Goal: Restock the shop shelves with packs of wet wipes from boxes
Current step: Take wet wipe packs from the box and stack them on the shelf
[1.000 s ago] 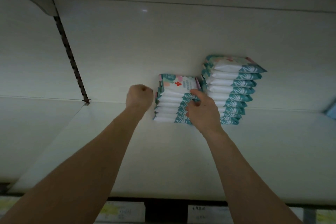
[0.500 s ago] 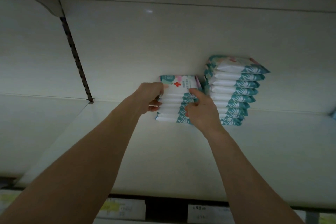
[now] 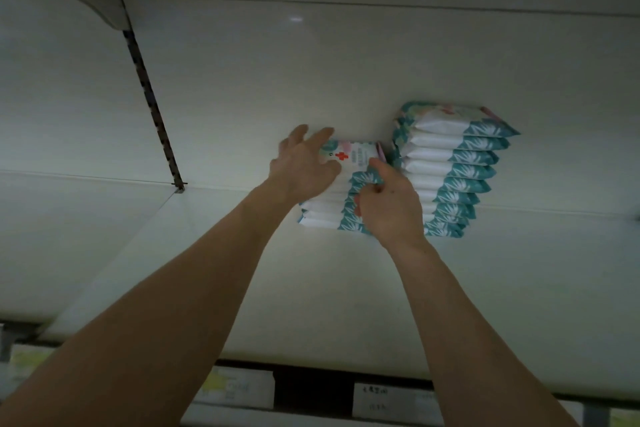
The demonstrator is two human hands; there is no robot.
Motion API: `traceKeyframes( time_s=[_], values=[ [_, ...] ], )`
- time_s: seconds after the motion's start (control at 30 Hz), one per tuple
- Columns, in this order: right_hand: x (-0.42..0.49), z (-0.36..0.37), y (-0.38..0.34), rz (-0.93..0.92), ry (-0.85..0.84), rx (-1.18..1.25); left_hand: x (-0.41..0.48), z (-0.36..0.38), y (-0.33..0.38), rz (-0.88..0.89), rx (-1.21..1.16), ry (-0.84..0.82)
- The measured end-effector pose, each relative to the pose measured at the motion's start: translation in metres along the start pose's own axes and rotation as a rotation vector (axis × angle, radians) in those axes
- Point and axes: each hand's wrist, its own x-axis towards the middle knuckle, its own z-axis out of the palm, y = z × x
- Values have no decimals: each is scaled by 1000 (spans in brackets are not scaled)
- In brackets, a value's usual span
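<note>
Head: right hand (image 3: 389, 206) on stack (image 3: 325, 215) edge

shorter stack (image 3: 322, 218): white-and-teal packs lay piled flat at the back of the shelf (image 3: 311, 305).
taller stack (image 3: 433, 156): identical packs stood further right along the shelf's back.

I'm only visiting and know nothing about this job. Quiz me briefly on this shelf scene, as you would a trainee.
1. True or false: the left stack of white-and-teal plastic wet wipe packs stands taller than the right stack.
2. Which stack do the left hand and right hand touch: A left, B right?
3. Fill in: the left stack's top pack shows a red ____.
Key: 1 false, the right stack is taller; 2 A; 3 cross.
</note>
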Motion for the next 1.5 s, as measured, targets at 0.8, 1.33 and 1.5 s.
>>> traceKeyframes(
  time_s=[0.8, 1.33, 1.5],
  values=[
    [-34, 14, -56, -12, -214, 344, -65, -14, -4, -352, -451, 260],
    [-309, 172, -122, -49, -888, 452, -371, -117, -152, -962, -963, 1145],
    [-423, 189, -144, -126, -1079, 419, -488, -149, -181, -1065, -951, 1313]
  ],
)
